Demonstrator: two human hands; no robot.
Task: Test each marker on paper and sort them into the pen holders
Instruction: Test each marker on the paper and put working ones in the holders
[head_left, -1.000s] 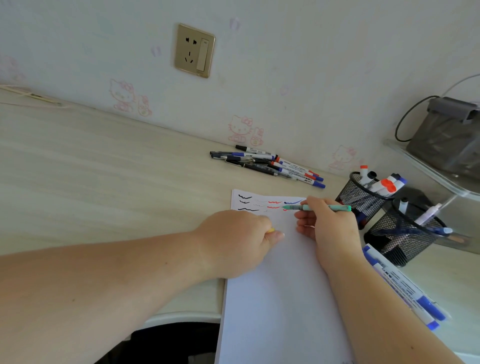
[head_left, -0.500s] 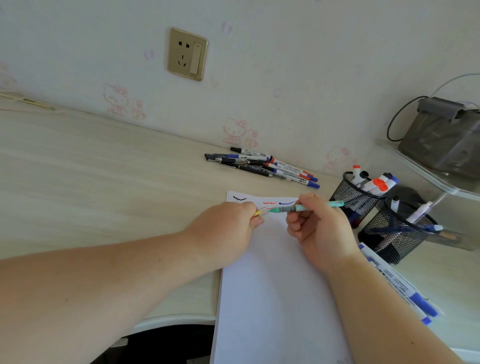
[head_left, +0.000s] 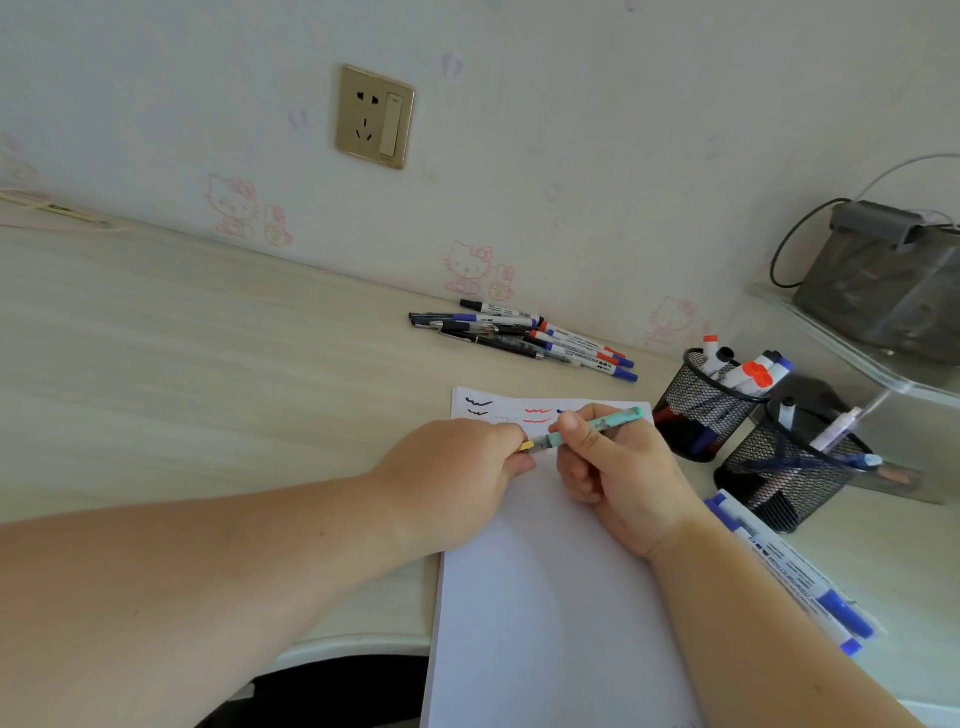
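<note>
My right hand (head_left: 618, 467) grips a teal pen (head_left: 602, 425) over the top of the white paper (head_left: 545, 597), its tip pointing left. My left hand (head_left: 457, 473) pinches a small yellow cap (head_left: 527, 446) right at the pen's tip. Black, red and blue test squiggles (head_left: 535, 413) run along the paper's top edge. Two black mesh pen holders stand to the right: the far holder (head_left: 696, 410) has red and blue markers, the near holder (head_left: 779, 478) has several pens.
A pile of markers and pens (head_left: 524, 338) lies by the wall behind the paper. More blue-capped markers (head_left: 795, 577) lie right of the paper. A clear shelf with a grey box (head_left: 893, 280) juts out at right. A wall socket (head_left: 374, 117) is above.
My left hand has come up from the paper and brought the yellow cap to the pen's tip. My right hand has shifted slightly left with the pen.
</note>
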